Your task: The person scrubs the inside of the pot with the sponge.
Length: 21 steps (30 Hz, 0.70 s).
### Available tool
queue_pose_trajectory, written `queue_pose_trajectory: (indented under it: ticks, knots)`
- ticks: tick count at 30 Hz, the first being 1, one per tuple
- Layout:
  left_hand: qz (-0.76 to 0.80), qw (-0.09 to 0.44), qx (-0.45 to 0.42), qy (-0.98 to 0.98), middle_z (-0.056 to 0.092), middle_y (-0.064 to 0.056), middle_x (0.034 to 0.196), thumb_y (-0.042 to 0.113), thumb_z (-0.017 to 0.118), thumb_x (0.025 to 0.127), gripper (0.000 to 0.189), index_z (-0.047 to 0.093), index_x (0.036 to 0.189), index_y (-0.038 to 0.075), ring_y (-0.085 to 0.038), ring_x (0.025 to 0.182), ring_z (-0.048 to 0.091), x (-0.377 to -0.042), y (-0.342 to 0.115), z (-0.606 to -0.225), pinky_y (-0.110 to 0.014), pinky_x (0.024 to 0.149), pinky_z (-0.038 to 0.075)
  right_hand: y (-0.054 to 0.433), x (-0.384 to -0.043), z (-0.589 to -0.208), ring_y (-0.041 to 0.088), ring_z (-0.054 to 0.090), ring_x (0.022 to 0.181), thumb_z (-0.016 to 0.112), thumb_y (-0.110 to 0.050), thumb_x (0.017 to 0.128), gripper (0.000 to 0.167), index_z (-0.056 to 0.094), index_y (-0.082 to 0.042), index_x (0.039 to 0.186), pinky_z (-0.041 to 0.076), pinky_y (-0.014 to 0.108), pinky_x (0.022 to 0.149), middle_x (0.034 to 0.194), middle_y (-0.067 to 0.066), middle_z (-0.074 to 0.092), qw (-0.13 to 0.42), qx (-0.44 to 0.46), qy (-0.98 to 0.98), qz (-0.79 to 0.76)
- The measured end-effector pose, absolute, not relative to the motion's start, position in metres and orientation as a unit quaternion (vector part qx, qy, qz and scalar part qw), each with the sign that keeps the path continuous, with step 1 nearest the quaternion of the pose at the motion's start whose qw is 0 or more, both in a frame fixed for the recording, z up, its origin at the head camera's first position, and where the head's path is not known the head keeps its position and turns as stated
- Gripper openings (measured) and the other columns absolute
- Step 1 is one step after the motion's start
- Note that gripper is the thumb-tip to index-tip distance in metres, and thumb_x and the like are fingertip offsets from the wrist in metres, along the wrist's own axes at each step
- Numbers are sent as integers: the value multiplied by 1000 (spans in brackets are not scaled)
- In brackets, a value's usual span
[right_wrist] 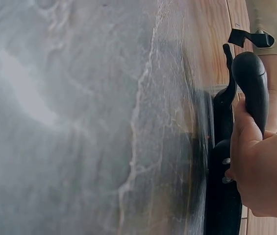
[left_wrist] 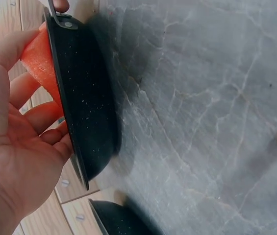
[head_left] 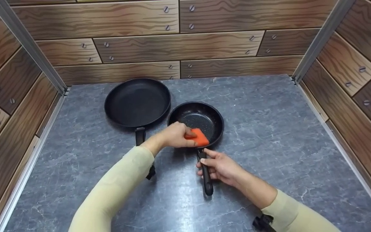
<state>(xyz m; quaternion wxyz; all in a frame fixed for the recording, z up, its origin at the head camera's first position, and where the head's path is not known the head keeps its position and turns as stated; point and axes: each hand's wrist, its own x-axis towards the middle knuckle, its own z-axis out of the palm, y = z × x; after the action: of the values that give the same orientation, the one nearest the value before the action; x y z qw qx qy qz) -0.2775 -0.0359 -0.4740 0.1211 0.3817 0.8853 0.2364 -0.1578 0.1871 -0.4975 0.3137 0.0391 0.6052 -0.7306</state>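
Observation:
A small black speckled frying pan (head_left: 204, 120) stands on the grey table, its handle (head_left: 207, 180) toward me. My left hand (head_left: 177, 135) pinches an orange sponge (head_left: 201, 138) against the pan's near inside wall. In the left wrist view the thumb and fingers hold the sponge (left_wrist: 41, 61) over the pan's rim, beside its dark outer side (left_wrist: 87, 98). My right hand (head_left: 222, 167) holds the handle close to the pan body, thumb on top and fingers underneath. The right wrist view shows that hand (right_wrist: 263, 171) around the handle (right_wrist: 251, 83).
A larger black frying pan (head_left: 137, 103) stands behind and left of the small one, its handle (head_left: 140, 135) partly hidden by my left arm. Wood-patterned walls (head_left: 179, 45) enclose the grey marbled table (head_left: 269, 129) at the back and sides.

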Motion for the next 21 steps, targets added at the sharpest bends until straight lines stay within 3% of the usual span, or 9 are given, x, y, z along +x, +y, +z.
queue_pose_trajectory:
  ticks: [7,21]
  knots:
    - [265,129,356,887,68,-12,138,44,76,97,50,75,134,10,-25,132,63,-274,-33,-479,-38,110,49,188,-159,-497,22,77,87,54,-7,109,78,6,-1,169,64,41,81,113,17,73,316,48,609,-726]
    - [283,123,342,888,65,-17,141,42,74,98,48,75,135,12,-26,138,59,-276,-18,-488,-37,114,45,190,-160,-498,20,76,84,54,-7,109,78,5,0,169,63,41,81,105,12,72,322,36,605,-727]
